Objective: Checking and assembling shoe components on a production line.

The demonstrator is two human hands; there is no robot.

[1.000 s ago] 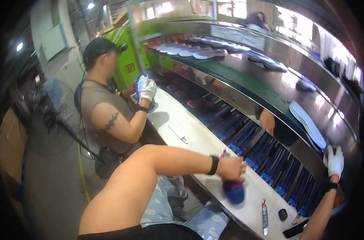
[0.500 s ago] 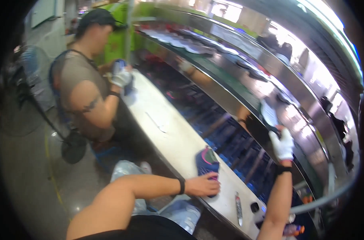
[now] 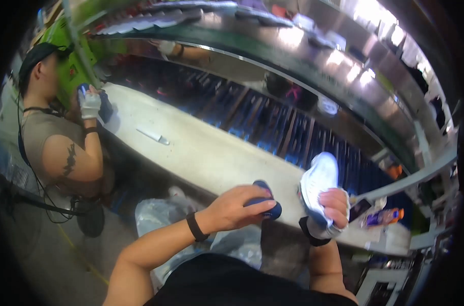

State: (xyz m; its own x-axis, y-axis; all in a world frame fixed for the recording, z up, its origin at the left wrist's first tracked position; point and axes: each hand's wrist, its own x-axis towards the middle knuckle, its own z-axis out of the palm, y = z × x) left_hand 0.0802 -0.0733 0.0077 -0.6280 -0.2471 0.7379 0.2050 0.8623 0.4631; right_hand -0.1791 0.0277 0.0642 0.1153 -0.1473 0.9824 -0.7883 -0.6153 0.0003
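Pale sole (image 3: 319,176): off the shelf (image 3: 232,30), now held up above the bench (image 3: 206,150)
Right hand (image 3: 335,210): back from the shelf, fingers around the sole
Dark blue shoe (image 3: 273,208): drawn to the bench's near edge in the left hand (image 3: 237,206)

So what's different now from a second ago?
The right hand took a pale sole off the shelf and brought it down, closer to the body, over the bench. The left hand still has the dark blue shoe upper. The other person still holds footwear; the thin tool still lies there.
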